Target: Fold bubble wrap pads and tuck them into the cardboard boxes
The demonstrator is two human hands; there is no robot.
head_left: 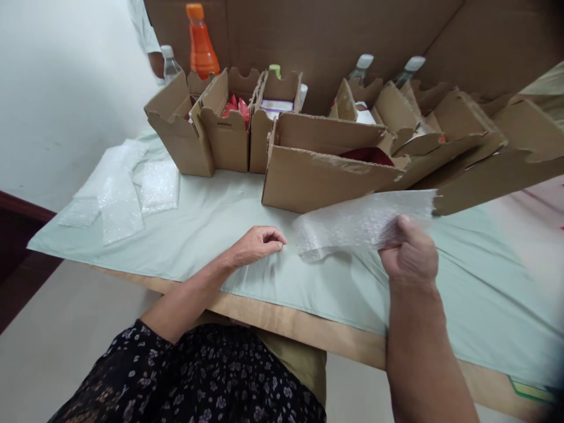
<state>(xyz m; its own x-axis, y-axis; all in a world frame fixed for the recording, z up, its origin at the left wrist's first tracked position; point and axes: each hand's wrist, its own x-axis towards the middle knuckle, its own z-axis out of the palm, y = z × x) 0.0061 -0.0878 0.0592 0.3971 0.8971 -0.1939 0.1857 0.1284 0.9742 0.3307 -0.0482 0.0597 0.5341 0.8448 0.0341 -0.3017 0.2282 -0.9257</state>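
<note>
A strip of clear bubble wrap [352, 226] is stretched out over the cloth, its right part gripped between the thumb and fingers of my right hand [409, 249]. The wrap's left end hangs free and is a little blurred. My left hand [258, 245] is just left of that end, above the cloth, with thumb and fingertips closed together. Nothing shows between them, and a small gap separates them from the wrap. Behind the wrap stands a long low cardboard bin [330, 176] with something dark red inside.
More bubble wrap [117, 188] lies at the table's left. Several cardboard bins [229, 141] line the back with packets inside. An orange bottle [202, 47] and clear bottles with white caps [363, 63] stand behind them. A pale green cloth [198, 217] covers the table.
</note>
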